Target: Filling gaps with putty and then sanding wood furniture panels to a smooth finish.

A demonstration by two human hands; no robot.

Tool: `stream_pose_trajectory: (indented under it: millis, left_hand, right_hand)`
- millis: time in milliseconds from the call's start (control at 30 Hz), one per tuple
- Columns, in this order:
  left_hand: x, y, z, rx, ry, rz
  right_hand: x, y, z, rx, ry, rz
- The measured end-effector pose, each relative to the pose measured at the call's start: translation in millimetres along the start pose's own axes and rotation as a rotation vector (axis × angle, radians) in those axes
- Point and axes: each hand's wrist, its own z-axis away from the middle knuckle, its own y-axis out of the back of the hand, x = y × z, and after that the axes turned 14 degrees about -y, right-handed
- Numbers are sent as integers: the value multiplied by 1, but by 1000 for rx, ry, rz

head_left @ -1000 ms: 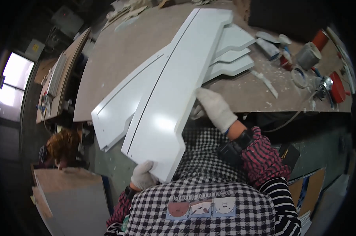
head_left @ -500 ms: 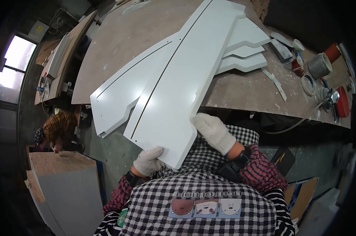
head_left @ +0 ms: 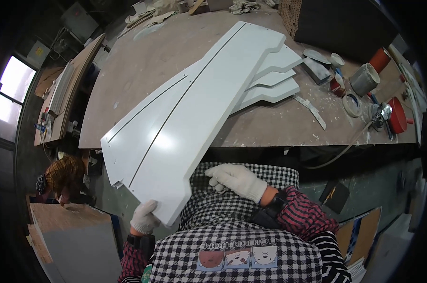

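Observation:
A long white panel [head_left: 185,127] with a dark groove and a notched edge lies slanting over other white panels [head_left: 272,92], its near end jutting past the table edge. My left hand [head_left: 144,218], in a white knitted glove, is closed on the panel's near corner, thumb on top, other fingers hidden beneath. Just right of the panel's notched edge, above my checked apron [head_left: 232,264], my gloved right hand [head_left: 239,180] is apart from it. Its fingers are loosely bent and parted, with nothing seen in them.
On the dusty worktable [head_left: 142,56], a flat scraper strip [head_left: 312,112], a tape roll [head_left: 351,104], a grey pot [head_left: 364,79], a red funnel-like cup [head_left: 397,115] and a spray gun with hose [head_left: 379,115] lie right. A person [head_left: 65,177] bends by a board stack [head_left: 81,236] at left.
My right hand has let go of the panel's notched edge and moved slightly left and down. The panel's near end has swung left and nearer, with my left hand still on its corner.

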Motion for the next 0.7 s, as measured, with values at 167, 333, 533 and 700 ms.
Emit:
stream_pose_trajectory:
  millis: [167,333,533,700]
  left_hand:
    - [21,37,28,66,-42,-117]
    - [21,41,41,205,-71,-95]
    - [9,47,34,251,-190,-156]
    - [15,57,37,117,-94,-87]
  right_hand:
    - [0,-2,-4,-7,-41,1]
    - [-2,-7,-9,-20,-125,29]
    - [7,-10,-15,30,-222,50]
    - [2,-10,-9,58,-222,37]
